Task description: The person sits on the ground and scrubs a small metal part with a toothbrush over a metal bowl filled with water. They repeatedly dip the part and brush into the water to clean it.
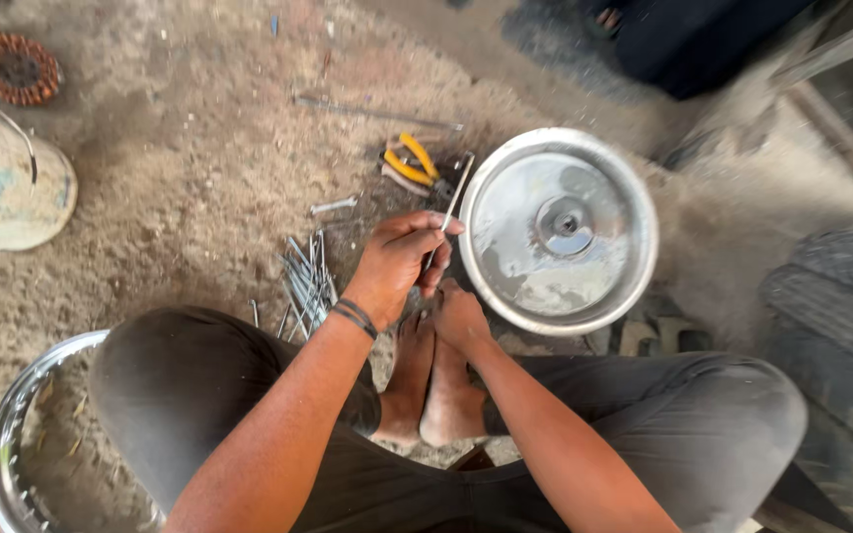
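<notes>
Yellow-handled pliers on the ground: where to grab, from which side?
Take the pliers by the two yellow handles, coming from above on the upper-left. They lie flat on the dirt, handles splayed that way, while the dark jaw end points toward the metal bowl.

Yellow-handled pliers (410,163) lie on the sandy ground (199,148) just above the hands. A long rod (372,111) lies farther up. A loose bolt (334,205) sits up-left of them. A painted bucket (2,183) stands far left, with a copper-wound coil (14,67) above it. A chrome rim (12,434) lies lower left. A tyre (841,316) rests far right.
</notes>
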